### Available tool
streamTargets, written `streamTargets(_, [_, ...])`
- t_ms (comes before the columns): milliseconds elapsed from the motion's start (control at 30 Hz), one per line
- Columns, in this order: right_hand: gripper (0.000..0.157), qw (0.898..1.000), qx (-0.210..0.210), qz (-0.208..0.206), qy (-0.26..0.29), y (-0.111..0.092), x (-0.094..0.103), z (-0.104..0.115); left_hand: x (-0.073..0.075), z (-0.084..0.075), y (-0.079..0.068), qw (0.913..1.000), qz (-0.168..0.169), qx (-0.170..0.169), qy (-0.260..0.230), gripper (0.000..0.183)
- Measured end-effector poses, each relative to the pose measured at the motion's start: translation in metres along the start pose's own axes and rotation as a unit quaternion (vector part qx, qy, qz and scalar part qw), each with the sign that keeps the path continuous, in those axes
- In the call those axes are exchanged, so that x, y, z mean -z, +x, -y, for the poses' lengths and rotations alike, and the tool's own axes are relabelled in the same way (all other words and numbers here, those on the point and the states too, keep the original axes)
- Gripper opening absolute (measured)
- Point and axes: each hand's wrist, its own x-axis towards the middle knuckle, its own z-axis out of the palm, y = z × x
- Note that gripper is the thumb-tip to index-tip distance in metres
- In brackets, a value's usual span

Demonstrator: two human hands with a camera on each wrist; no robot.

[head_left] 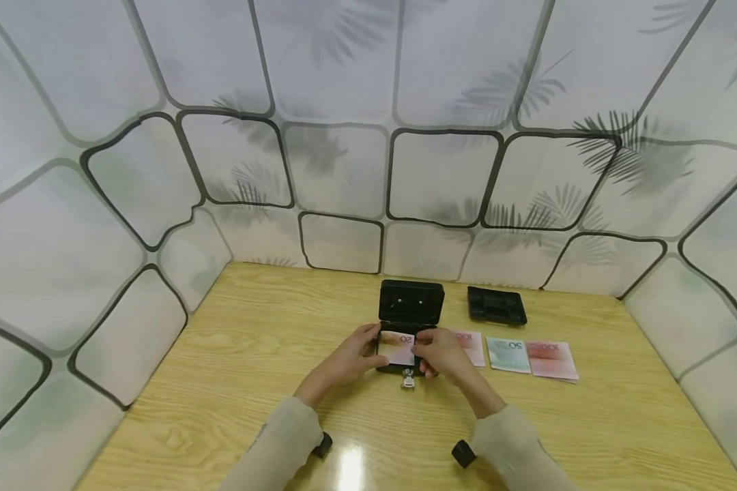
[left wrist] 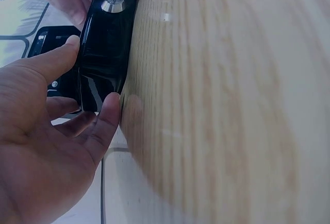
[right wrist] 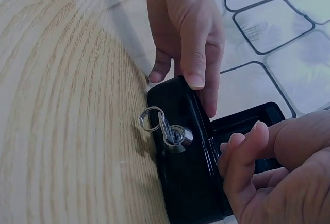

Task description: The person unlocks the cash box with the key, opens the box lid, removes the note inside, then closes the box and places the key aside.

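Both forearms, in pale sleeves, reach forward over the wooden counter from the near side of the black cash box, and the hands meet it from opposite sides. The left hand lies along the box's left side, thumb resting on the front rim near the corner and fingers spread against the outer wall, so its grip is partly spread around that end and holds the box. The right hand is bent in over the box's right side, fingers curled and thumb close to them, at the right edge of the banknote marked 20; whether this grip pinches the note or only touches it I cannot tell. That note lies face up in the box's opening. The box's lid stands raised at its back, and a key with a ring sits in the lock on its front. Right of the box lie a pink 100 note, partly behind the right hand, then a greenish 50 note and more pink 100 notes; a black tray is behind them, right of the lid.
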Motion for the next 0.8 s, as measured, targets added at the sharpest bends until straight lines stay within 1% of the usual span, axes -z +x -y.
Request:
streamTargets(133, [0.043, 1.0, 0.002, 0.005, 0.012, 0.0006, -0.0005, -0.0001, -0.0002, 0.0005, -0.0002, 1.0, 0.0, -0.001, 0.0, 0.078])
streamTargets(300, [0.044, 1.0, 0.006, 0.001, 0.023, 0.0004, -0.0012, -0.0021, -0.0002, 0.0002, -0.0001, 1.0, -0.003, -0.005, -0.001, 0.077])
streamTargets(400, [0.044, 1.0, 0.009, 0.0, 0.022, 0.0012, -0.0015, -0.0035, 0.0001, -0.0002, 0.0003, 1.0, -0.004, -0.005, 0.0, 0.077])
streamTargets(633, [0.042, 1.0, 0.0, 0.002, 0.016, 0.001, -0.0016, -0.0023, 0.0002, -0.001, 0.0002, 1.0, -0.004, -0.001, -0.002, 0.077])
streamTargets(800, [0.041, 1.0, 0.003, -0.01, 0.025, -0.0002, -0.0014, -0.0024, 0.0003, -0.0015, 0.0, 1.0, -0.003, 0.0, -0.003, 0.077])
